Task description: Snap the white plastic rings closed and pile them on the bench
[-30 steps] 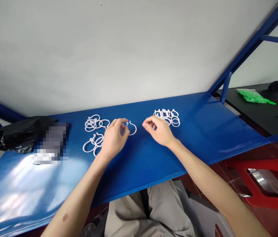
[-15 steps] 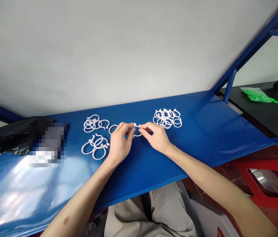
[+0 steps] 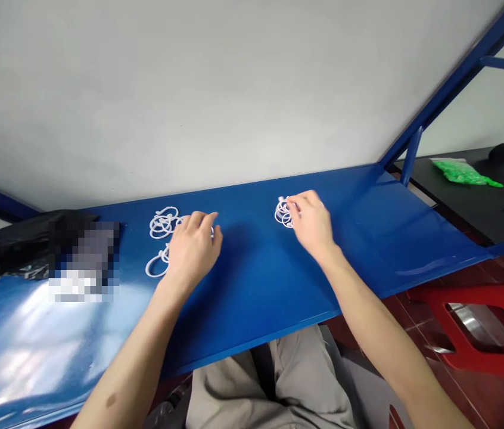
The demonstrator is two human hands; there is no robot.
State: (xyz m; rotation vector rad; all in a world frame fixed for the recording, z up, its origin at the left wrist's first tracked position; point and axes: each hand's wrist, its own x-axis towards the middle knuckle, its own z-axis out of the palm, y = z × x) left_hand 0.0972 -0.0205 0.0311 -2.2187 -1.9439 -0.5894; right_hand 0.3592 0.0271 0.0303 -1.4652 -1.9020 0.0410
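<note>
Your left hand (image 3: 192, 250) lies palm-down, fingers curled over the loose white plastic rings (image 3: 162, 223) at the left of the blue tabletop (image 3: 256, 274). Your right hand (image 3: 312, 225) is cupped over the tighter ring pile (image 3: 282, 213) farther right, and this view does not show whether either hand actually grips a ring. The rings overlap, so a finger hooked through one could drag its neighbours along and scatter them over the slick surface.
</note>
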